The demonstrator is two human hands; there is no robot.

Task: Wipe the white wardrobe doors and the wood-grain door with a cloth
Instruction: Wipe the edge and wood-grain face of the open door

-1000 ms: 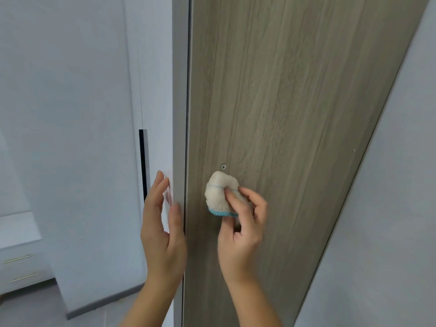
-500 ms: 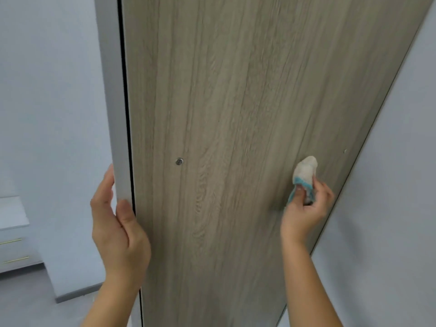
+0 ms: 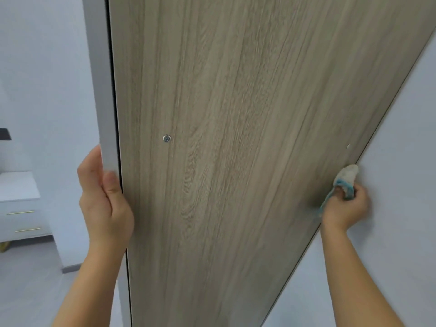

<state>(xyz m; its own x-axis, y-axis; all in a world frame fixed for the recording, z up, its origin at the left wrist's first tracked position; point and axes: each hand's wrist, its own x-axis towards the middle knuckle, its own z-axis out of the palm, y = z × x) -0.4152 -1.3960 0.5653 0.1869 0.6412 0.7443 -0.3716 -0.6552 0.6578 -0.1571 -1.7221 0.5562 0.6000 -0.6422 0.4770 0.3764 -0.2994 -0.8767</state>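
The wood-grain door (image 3: 236, 138) fills the middle of the view, with a small metal screw head (image 3: 166, 138) on its face. My left hand (image 3: 105, 204) grips the door's pale left edge (image 3: 101, 90), thumb on the front side. My right hand (image 3: 345, 206) holds a bunched white cloth with a blue hem (image 3: 346, 179) at the door's right edge, where the door meets the white surface (image 3: 401, 161) behind it. The cloth's top pokes above my fingers.
A white nightstand (image 3: 21, 208) with two gold drawer handles stands at the lower left on a grey floor (image 3: 28, 279). A dark lampshade corner (image 3: 4, 134) shows at the left border. White wall lies behind the door's left edge.
My right hand has swept the cloth rightward from beside the screw head to the door's right edge. My left hand shifted from lying flat by the edge to gripping it.
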